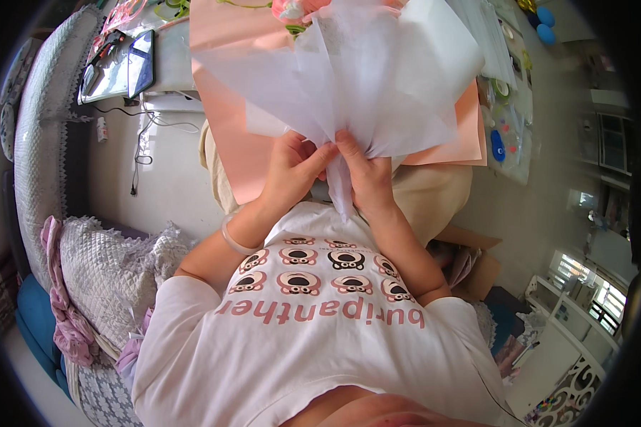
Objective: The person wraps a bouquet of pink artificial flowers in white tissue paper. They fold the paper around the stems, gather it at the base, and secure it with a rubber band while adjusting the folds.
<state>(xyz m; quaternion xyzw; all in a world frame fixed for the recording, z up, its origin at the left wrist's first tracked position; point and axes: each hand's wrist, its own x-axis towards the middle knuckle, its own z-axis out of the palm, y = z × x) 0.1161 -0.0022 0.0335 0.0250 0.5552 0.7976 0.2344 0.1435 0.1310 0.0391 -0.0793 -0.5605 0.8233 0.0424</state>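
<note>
White translucent wrapping paper (374,85) fans out in overlapping folds above my two hands. My left hand (299,168) pinches the gathered neck of these folds, its thumb meeting the paper near my other thumb. From the opposite side my right hand (368,173) grips the same neck, thumb on top. A twisted tail of the white paper hangs down between both hands toward my shirt. Beneath lie large salmon-coloured paper sheets (219,101), across the table and my lap. Pink flowers (302,9) with green leaves show behind the paper's upper edge; most of them is hidden.
A tablet (141,63) and a hot glue gun (107,48) lie at upper left, with a cable (137,160) trailing onto the floor. At right, the table holds tape rolls (501,88) and a blue item (497,145). An opened cardboard box (478,272) stands beside me.
</note>
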